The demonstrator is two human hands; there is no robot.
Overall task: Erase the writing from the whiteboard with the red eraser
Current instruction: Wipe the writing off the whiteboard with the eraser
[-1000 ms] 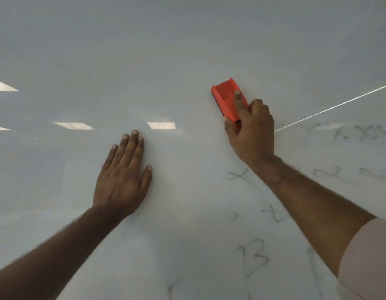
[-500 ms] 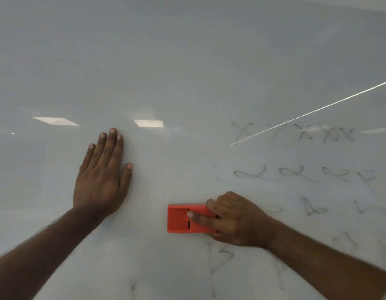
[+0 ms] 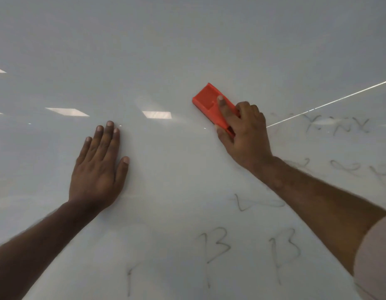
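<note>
The whiteboard [image 3: 187, 50] fills the whole view. My right hand [image 3: 245, 137] grips the red eraser [image 3: 206, 100] and presses it flat on the board right of centre, its free end pointing up and left. My left hand [image 3: 99, 169] lies palm-down on the board at left, fingers together, holding nothing. Faint grey writing [image 3: 215, 245] shows below the eraser: two B-like marks, a short stroke at the bottom and a smeared squiggle. More faded writing, X marks [image 3: 339, 125] and loops [image 3: 347, 167], sits to the right of my right hand.
Ceiling lights reflect as bright patches [image 3: 156, 114] on the board between my hands. A thin bright line [image 3: 330, 102] runs diagonally across the upper right. My pale sleeve [image 3: 375, 256] shows at the lower right edge.
My right hand has carried the eraser from low centre, where it lay sideways, up and right to the X row, turning it diagonal. The left hand stays planted on the board.
</note>
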